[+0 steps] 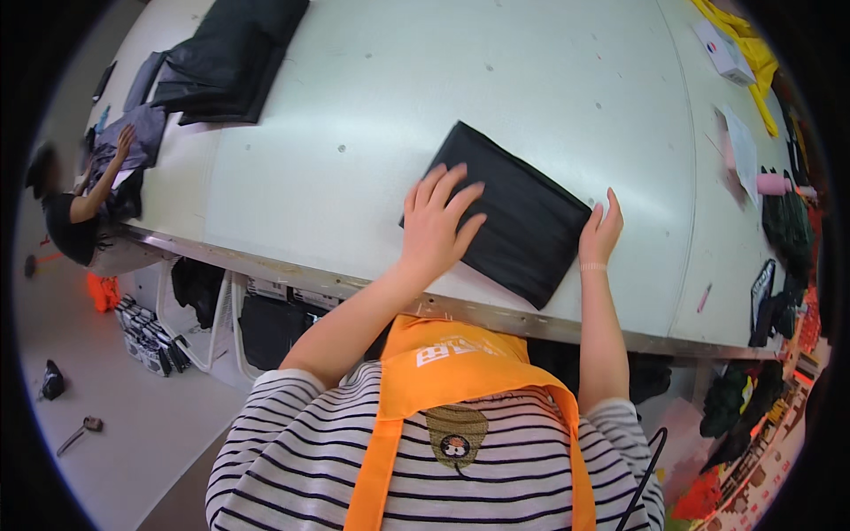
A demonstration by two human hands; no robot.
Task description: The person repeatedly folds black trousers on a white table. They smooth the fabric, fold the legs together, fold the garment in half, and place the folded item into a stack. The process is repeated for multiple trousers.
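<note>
A black folded piece of fabric [522, 217], flat and rectangular, lies at a slant on the pale table near its front edge. My left hand [440, 214] rests over its left end, fingers spread and stretched out. At the right corner of the fabric is my right hand [600, 232], held upright on its side with the fingers extended along the edge. Neither hand is closed around the cloth. The fabric's underside is hidden.
Dark folded cloth [232, 66] is stacked at the far left of the table [354, 186], near a co-worker [75, 208]. To the right are a white box [724, 53], yellow fabric [753, 57], a pink thread cone [773, 184] and a small pen-like object [704, 298].
</note>
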